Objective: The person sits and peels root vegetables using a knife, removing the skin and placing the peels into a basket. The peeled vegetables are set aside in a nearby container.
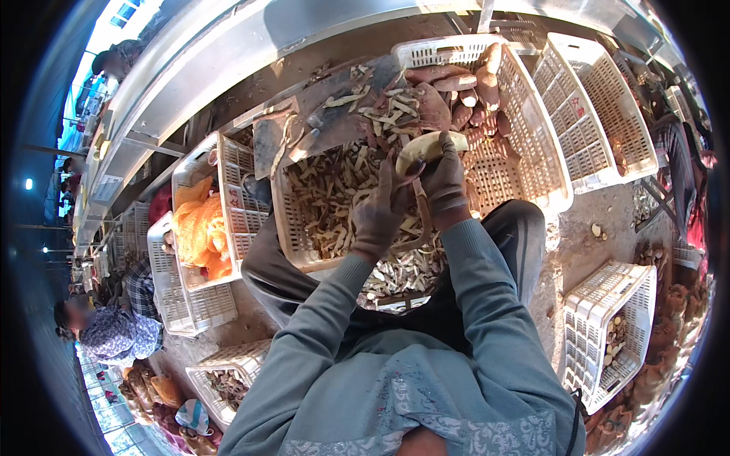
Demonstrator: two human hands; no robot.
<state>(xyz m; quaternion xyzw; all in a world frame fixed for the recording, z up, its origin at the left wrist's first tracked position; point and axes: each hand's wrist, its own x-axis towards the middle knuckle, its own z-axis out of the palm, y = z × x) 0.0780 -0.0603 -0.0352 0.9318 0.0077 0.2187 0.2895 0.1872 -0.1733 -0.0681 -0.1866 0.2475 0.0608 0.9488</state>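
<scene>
A partly peeled sweet potato [430, 149], pale yellow, is held up before me. My right hand [446, 179], in a grey glove, grips it with a finger laid over its top. My left hand [379, 214], gloved too, has its fingers against the lower left end; whether it grips anything is hidden. From between the hands hangs a long curled strip of peel [423, 214]. Under them is a plastic crate [296, 228] full of peelings [325, 199]. Unpeeled sweet potatoes [487, 82] lie in a white crate [544, 142] at the upper right.
A board [336, 125] bearing peelings and a wooden-handled tool [304, 145] lies beyond the crate. Orange mesh sacks [202, 222] fill a crate at left. Crates [593, 108] [610, 330] stand on the right. A metal table [228, 62] runs across the back. A person [117, 330] sits at left.
</scene>
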